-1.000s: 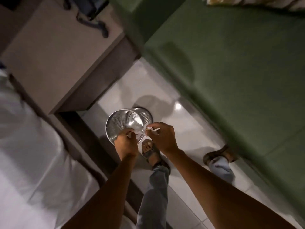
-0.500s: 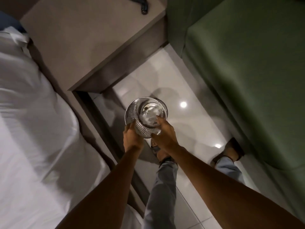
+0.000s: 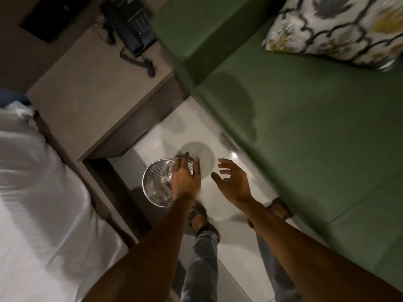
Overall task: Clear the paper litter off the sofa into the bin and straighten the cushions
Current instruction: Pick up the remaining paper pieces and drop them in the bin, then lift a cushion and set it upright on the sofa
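Metal mesh bin (image 3: pixel 156 184): on the pale tiled floor (image 3: pixel 231 236), in the gap between the bed and the green sofa (image 3: pixel 305 131), just in front of the bedside counter (image 3: pixel 87 101); contents too blurred to make out. Left hand (image 3: pixel 185 179): over the bin's right rim, fingers spread and pointing away from the person, grip wide, nothing in it. Right hand (image 3: pixel 232 182): just beside the left, above bare floor between bin and sofa, palm turned inward, fingers splayed, grip wide and empty. Sofa seat: plain green, no paper showing on the part in view. Patterned cushion (image 3: pixel 340 29): white with grey and yellow motifs, lying at an angle on the far end of the seat, one corner toward the armrest. Counter top: dark corded telephone (image 3: pixel 130 25) at its far edge, its cable trailing toward the front. Bed (image 3: pixel 43 192): white sheet, at the person's left. Person: standing, grey trousers, sandalled feet (image 3: pixel 200 219) on the tiles, one foot just behind the bin.
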Demonstrator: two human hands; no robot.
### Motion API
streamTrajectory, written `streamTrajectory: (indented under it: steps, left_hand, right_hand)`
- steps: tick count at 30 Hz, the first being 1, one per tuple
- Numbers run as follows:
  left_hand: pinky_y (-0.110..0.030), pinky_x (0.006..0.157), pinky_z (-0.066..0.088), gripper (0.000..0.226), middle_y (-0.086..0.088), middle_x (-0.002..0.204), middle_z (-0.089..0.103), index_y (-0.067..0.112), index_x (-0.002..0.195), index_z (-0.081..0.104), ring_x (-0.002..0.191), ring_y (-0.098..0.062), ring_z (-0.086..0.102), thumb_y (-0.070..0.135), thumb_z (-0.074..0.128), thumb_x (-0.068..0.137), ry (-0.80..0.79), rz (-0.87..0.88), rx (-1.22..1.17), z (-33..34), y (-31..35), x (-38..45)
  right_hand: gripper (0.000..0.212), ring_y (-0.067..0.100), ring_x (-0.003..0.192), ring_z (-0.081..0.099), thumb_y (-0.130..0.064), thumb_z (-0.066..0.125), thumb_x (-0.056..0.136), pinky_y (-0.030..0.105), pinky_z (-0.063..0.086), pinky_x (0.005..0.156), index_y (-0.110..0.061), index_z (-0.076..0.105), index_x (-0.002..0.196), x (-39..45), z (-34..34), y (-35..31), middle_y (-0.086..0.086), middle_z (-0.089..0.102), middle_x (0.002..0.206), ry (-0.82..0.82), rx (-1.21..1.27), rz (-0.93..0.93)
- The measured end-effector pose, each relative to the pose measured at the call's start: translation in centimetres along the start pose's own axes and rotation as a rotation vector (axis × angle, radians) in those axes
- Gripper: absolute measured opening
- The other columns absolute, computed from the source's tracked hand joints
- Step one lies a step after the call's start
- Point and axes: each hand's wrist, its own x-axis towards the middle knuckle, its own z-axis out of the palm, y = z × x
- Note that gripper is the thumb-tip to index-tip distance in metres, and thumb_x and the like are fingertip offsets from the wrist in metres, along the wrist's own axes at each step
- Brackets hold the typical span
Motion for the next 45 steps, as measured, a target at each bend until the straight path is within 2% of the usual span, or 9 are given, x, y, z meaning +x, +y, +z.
streamTrajectory:
  steps: [8,12,15,22,29,34,38,42,45]
  left_hand:
    - [-0.049,0.116,0.044,0.052,-0.004,0.148,0.056,0.026,0.146,0.05,0.138,-0.026,0.047,0.057,0.041,0.106,0.001,0.26,-0.068,6.2,16.1,0.8]
    - [-0.047,0.12,0.04,0.055,-0.007,0.15,0.055,0.023,0.148,0.051,0.14,-0.028,0.046,0.056,0.042,0.105,-0.059,0.33,-0.111,9.0,22.9,2.2]
    - [-0.049,0.121,0.039,0.052,-0.013,0.149,0.058,0.013,0.146,0.057,0.141,-0.03,0.048,0.047,0.046,0.107,-0.052,0.397,-0.215,10.1,27.9,4.1]
    - [-0.048,0.126,0.032,0.08,-0.007,0.162,0.044,0.026,0.156,0.044,0.15,-0.027,0.04,0.074,0.051,0.092,0.091,0.093,-0.736,8.5,40.5,11.3]
    - [-0.049,0.124,0.037,0.096,-0.002,0.16,0.044,0.023,0.161,0.029,0.149,-0.025,0.043,0.08,0.052,0.088,-0.072,0.11,-0.814,7.9,44.7,15.2]
    - [-0.047,0.112,0.052,0.053,0.002,0.142,0.063,0.033,0.138,0.05,0.129,-0.018,0.064,0.063,0.06,0.095,-0.217,0.292,-0.8,8.6,46.3,14.5]
    - [-0.047,0.118,0.046,0.078,0.002,0.152,0.056,0.032,0.148,0.047,0.137,-0.018,0.057,0.077,0.059,0.085,-0.376,0.432,-0.563,10.3,49.8,11.1]
    - [-0.045,0.123,0.04,0.085,0.003,0.159,0.047,0.031,0.154,0.04,0.144,-0.016,0.048,0.081,0.053,0.085,-0.43,0.483,-0.448,10.4,49.5,12.3]
    - [-0.041,0.122,0.04,0.063,0.015,0.15,0.052,0.04,0.146,0.045,0.14,-0.01,0.049,0.074,0.051,0.093,-0.41,0.544,-0.471,10.8,48.3,11.5]
  right_hand:
    - [0.058,0.03,0.125,0.069,-0.038,0.084,0.092,0.057,0.058,0.106,-0.024,0.06,0.142,4.0,-15.6,-0.8,0.007,0.071,0.137,0.263,0.116,-0.033]
    - [0.082,0.034,0.135,0.064,-0.061,0.079,0.08,0.056,0.054,0.113,-0.016,0.06,0.145,6.9,-21.8,-1.3,0.012,0.067,0.142,0.467,0.165,-0.013]
    - [0.116,0.027,0.152,0.049,-0.07,0.083,0.07,0.052,0.044,0.126,-0.015,0.04,0.162,9.5,-26.3,-3.3,0.01,0.05,0.161,0.592,0.395,0.022]
    - [0.143,0.027,0.164,0.027,-0.074,0.092,0.063,0.051,0.028,0.135,-0.019,0.014,0.171,17.8,-35.8,-9.4,0.009,0.02,0.176,0.776,0.54,-0.081]
    - [0.137,0.023,0.158,0.038,-0.077,0.092,0.061,0.053,0.038,0.13,-0.024,0.025,0.167,20.8,-35.9,-10.8,0.003,0.038,0.169,0.84,0.565,-0.11]
    - [0.124,0.023,0.15,0.05,-0.071,0.095,0.065,0.051,0.045,0.125,-0.022,0.033,0.161,19.4,-35.5,-9.3,0.002,0.05,0.157,0.974,0.642,-0.11]
    - [0.109,0.018,0.146,0.053,-0.065,0.095,0.071,0.049,0.049,0.122,-0.025,0.038,0.155,15.5,-37.4,-5.4,-0.003,0.051,0.15,1.204,0.684,-0.09]
    - [0.12,0.025,0.148,0.05,-0.067,0.096,0.067,0.05,0.049,0.122,-0.023,0.033,0.159,14.9,-36.7,-4.1,0.004,0.049,0.154,1.143,0.653,-0.013]
    - [0.121,0.014,0.147,0.052,-0.066,0.097,0.066,0.044,0.051,0.121,-0.029,0.032,0.161,13.8,-36.9,-3.0,-0.001,0.049,0.156,1.108,0.657,0.006]
